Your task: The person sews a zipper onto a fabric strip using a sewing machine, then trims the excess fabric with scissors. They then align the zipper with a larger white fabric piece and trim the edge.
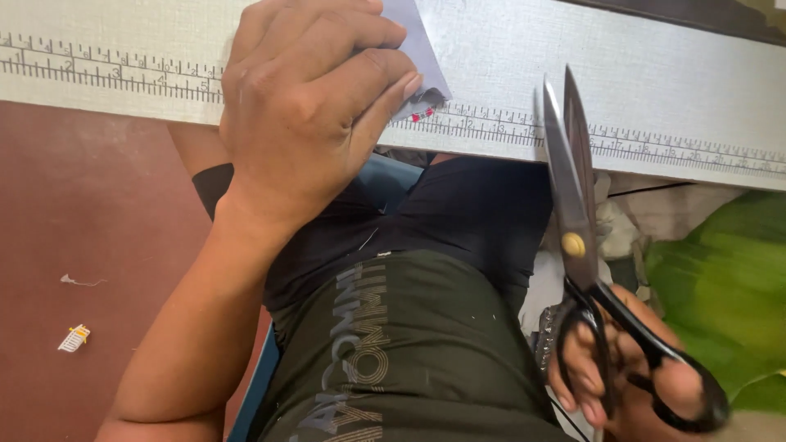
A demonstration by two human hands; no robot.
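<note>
My left hand [307, 106] is closed around a small pale grey piece of paper or fabric [419, 51] at the edge of the white cutting table [671, 90]. The piece sticks out past my fingers, its lower corner dark. My right hand [622, 368] grips the black handles of large steel tailor's scissors [573, 196]. Their blades are nearly closed and point up toward the table edge, to the right of the piece and apart from it.
A printed ruler scale [106, 74] runs along the table's front edge. Green fabric [720, 278] lies at the right. The reddish-brown floor [90, 205] at the left holds a small white scrap [74, 337] and a thread. My dark shirt and shorts fill the middle.
</note>
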